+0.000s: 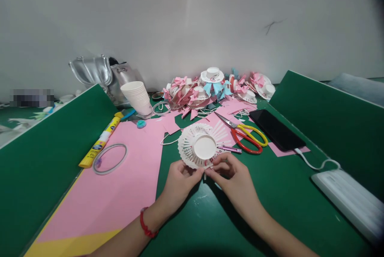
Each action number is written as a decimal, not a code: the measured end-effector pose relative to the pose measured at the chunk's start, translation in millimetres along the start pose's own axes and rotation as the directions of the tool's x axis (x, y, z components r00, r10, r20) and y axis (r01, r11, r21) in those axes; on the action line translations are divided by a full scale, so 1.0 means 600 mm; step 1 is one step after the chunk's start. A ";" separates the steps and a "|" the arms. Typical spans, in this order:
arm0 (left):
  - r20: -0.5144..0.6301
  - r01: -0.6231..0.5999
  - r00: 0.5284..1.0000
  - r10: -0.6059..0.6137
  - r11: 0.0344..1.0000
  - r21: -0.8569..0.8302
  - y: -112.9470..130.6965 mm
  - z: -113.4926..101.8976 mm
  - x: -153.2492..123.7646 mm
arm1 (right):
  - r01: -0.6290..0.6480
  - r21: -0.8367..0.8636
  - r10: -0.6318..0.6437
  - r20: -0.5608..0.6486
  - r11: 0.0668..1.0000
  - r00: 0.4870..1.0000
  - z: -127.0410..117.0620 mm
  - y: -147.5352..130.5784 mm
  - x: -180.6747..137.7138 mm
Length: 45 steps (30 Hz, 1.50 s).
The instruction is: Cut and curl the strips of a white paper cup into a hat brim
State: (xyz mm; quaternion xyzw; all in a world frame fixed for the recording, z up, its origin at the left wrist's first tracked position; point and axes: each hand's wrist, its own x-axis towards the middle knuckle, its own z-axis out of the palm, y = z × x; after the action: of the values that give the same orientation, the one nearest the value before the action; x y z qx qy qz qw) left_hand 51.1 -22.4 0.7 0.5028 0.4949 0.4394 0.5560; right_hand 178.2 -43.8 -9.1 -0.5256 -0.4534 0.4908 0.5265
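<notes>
A white paper cup [205, 147], cut into strips that fan out around its round base, is held above the green table. My left hand [181, 179] pinches the near edge of the fanned rim. Beside it my right hand [230, 172] also pinches the rim, fingertips almost meeting the left ones. A small strip hangs under the fingertips; its kind is unclear. Just beyond the cup lie a pink paper cutter [229, 149] and scissors [250, 134] with red and yellow handles, blades spread.
Large pink paper sheets [129, 185] lie at left with a yellow glue stick [102, 141] and a tape ring [110, 159]. Behind stand stacked paper cups [136, 97] and a pile of finished cup hats [195, 93]. A phone [277, 129] is cabled to a white power bank [345, 197]. Green panels [336, 129] flank the table.
</notes>
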 end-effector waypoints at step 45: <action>-0.050 0.059 0.997 -0.060 0.998 -0.011 0.007 0.000 -0.002 | 0.080 -0.147 -0.068 0.079 0.986 0.994 -0.001 -0.005 -0.001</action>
State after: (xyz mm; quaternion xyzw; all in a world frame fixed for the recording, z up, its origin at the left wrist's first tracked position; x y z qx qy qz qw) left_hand 50.8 -23.0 5.0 0.4741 0.5215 0.4374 0.5585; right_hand 178.7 -44.4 -6.0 -0.5281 -0.5276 0.4544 0.4861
